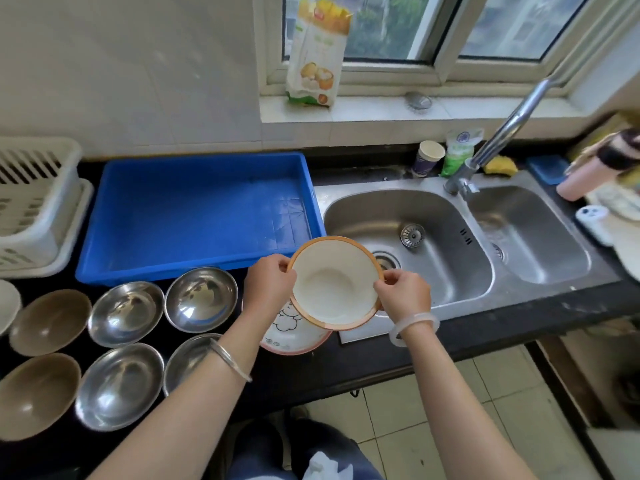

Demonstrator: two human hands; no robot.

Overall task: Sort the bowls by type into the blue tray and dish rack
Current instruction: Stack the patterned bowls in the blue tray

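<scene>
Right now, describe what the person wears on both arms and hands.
No gloves and no sleeves show; both forearms are bare. Behind the left hand, a thin silver bangle circles the wrist. Behind the right hand, the wrist carries a thicker, rounded, translucent whitish bangle. No rings or watch can be made out.

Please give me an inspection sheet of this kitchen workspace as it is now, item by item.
Surface: black counter, bowls standing on its left part.
Job's things: blue tray empty; dish rack left of it; four steel bowls and two brown bowls on counter; orange-rimmed bowl held over cartoon bowl.
Clutter: paper cup and sponge behind sink.
Grippers: left hand and right hand pinch orange-rimmed bowl's rim.
Cables: nothing seen.
Surroundings: faucet, window, food bag on sill.
</scene>
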